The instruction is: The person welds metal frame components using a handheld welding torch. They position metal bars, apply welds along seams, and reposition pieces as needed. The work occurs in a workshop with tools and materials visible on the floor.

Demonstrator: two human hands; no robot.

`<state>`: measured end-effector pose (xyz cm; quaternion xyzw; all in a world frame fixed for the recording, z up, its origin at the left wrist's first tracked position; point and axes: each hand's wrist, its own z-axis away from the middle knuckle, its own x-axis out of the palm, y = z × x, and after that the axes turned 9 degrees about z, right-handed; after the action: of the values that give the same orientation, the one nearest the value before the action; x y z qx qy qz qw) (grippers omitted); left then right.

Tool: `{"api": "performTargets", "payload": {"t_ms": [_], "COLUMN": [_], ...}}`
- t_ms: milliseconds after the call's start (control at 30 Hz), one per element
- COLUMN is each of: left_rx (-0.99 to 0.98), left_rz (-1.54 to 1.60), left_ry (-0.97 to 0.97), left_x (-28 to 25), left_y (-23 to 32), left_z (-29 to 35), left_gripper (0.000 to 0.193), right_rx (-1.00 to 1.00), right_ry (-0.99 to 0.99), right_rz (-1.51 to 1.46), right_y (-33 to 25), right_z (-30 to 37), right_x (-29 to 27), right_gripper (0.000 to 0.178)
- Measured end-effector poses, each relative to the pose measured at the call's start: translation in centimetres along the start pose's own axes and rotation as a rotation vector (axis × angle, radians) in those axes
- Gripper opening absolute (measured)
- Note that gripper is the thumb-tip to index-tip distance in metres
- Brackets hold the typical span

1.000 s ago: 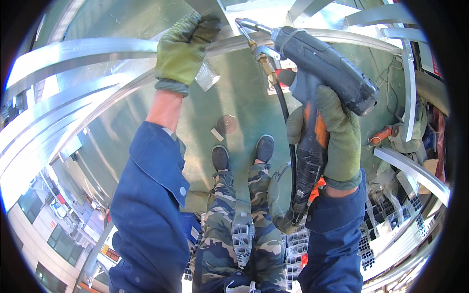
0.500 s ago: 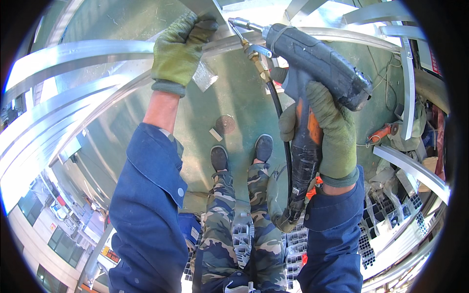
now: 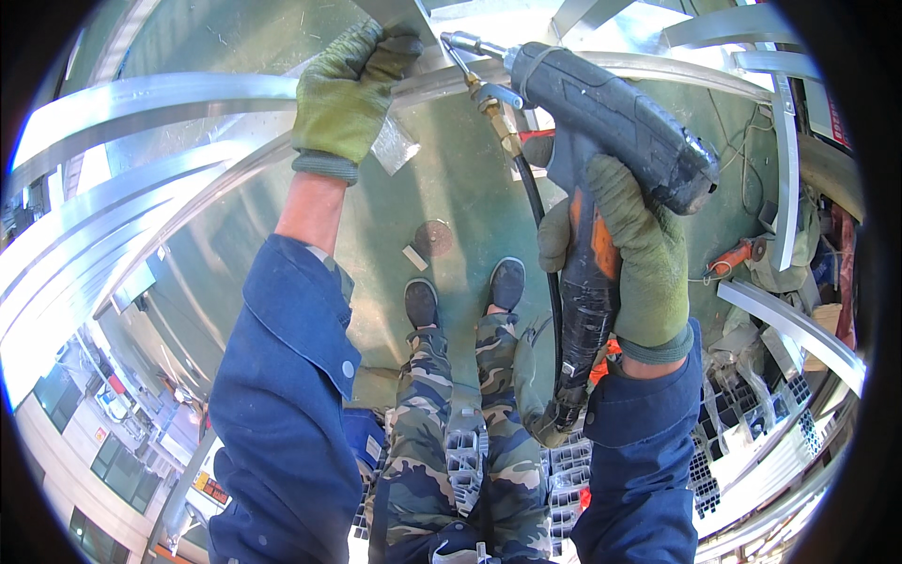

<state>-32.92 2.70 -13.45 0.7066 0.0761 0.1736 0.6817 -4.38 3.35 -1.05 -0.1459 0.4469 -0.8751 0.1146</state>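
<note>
My right hand [image 3: 646, 254], in a green-grey work glove, is wrapped round the orange and black grip of a pistol-shaped power tool [image 3: 611, 117]. Its narrow silver nose points left, towards a metal profile [image 3: 427, 58] at the top. Beneath the nose lies a thin nozzle with brass fittings and a blue-lever valve [image 3: 498, 96], joined to a black hose [image 3: 536, 202] that runs down beside the grip. My left hand [image 3: 348, 89], also gloved, is closed against the profile, left of the nose tip. Its fingertips are partly hidden, so what they pinch cannot be made out.
Curved-looking metal bars [image 3: 169, 99] stretch across the left. An orange angle grinder [image 3: 736, 256] lies on the floor at right, near a loose metal bar [image 3: 794, 329]. A dark disc [image 3: 433, 239] and a small pale strip [image 3: 414, 258] lie ahead of my shoes. Cut profiles [image 3: 568, 479] are stacked behind me.
</note>
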Motion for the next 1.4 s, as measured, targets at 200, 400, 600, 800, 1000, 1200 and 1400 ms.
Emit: {"api": "performTargets", "payload": {"t_ms": [200, 400, 600, 800, 1000, 1200, 1400], "left_rx": [-0.046, -0.088, -0.077, -0.036, -0.098, -0.070, -0.097], "left_rz": [-0.130, -0.180, -0.173, -0.160, -0.169, -0.044, -0.020], "left_ry": [0.122, 0.110, 0.103, 0.114, 0.147, 0.107, 0.013], "left_x": [0.7, 0.5, 0.2, 0.1, 0.8, 0.1, -0.7], "left_y": [0.2, 0.3, 0.0, -0.5, 0.1, 0.0, 0.8], "left_z": [0.3, 0.1, 0.0, -0.2, 0.1, 0.2, -0.1], "left_gripper": [0.024, 0.036, 0.033, 0.033, 0.024, 0.024, 0.021], "right_rx": [-0.029, -0.130, -0.112, -0.123, -0.116, -0.100, -0.066], "right_ry": [0.002, 0.016, 0.005, -0.035, -0.022, -0.022, -0.041], "right_rz": [-0.041, 0.016, -0.022, 0.045, 0.045, 0.017, 0.080], "right_y": [-0.5, 0.8, 0.2, 0.2, 0.2, -0.1, 0.1], "right_z": [0.1, -0.4, 0.1, 0.1, 0.4, 0.7, 1.0], "right_x": [0.6, 0.3, 1.0, 0.4, 0.6, 0.8, 0.2], "right_gripper": [0.035, 0.045, 0.045, 0.045, 0.045, 0.030, 0.029]}}
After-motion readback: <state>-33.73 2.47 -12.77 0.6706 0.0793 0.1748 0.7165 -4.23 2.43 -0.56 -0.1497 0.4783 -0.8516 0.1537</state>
